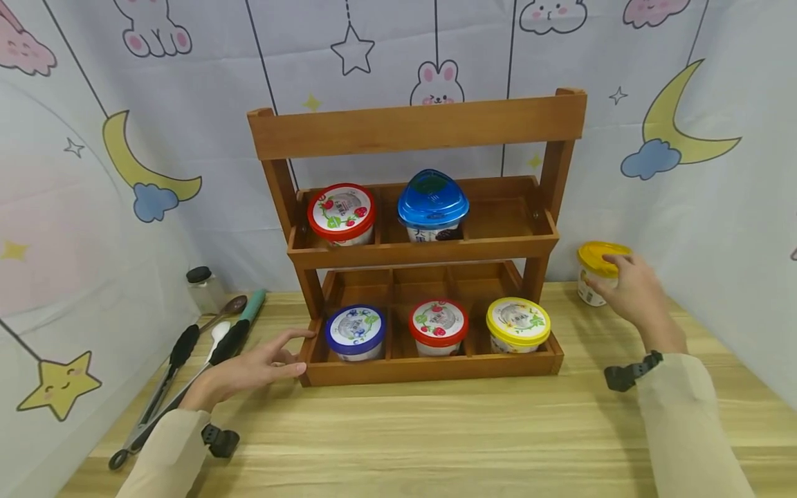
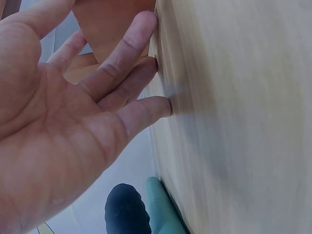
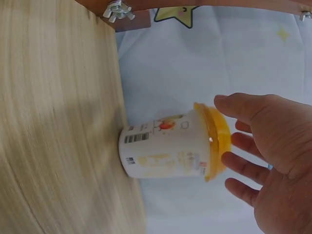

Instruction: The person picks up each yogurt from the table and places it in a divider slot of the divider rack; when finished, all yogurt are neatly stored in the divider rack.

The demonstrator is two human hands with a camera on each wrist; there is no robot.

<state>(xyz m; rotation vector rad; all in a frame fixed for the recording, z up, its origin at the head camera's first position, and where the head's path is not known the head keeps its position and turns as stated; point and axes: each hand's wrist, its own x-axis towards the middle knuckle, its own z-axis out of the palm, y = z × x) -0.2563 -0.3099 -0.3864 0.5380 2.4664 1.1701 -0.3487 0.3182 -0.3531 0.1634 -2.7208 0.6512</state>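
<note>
A two-tier wooden rack (image 1: pixel 429 373) stands at the middle of the table. Beside its lower left corner is my left hand (image 1: pixel 255 370), fingers extended, with fingertips at or very near the wood. To the right of the rack, a white cup with a yellow lid (image 3: pixel 165 151) stands upright on the table. My right hand (image 1: pixel 638 297) is at that lid, thumb on one side and loosely bent fingers on the other; whether they touch it is unclear. The lower tier bears a blue-lidded tub (image 1: pixel 356 328), a red-lidded tub (image 1: pixel 438 324) and a yellow-lidded tub (image 1: pixel 518 321).
On the upper tier sit another red-lidded tub (image 1: pixel 342 211) and a cup with a shiny blue lid (image 1: pixel 433 200). Black-handled tongs (image 1: pixel 158 387), spoons and a small black-capped jar (image 1: pixel 204 290) are at the left. Patterned cloth (image 1: pixel 386 76) hangs behind and at both sides.
</note>
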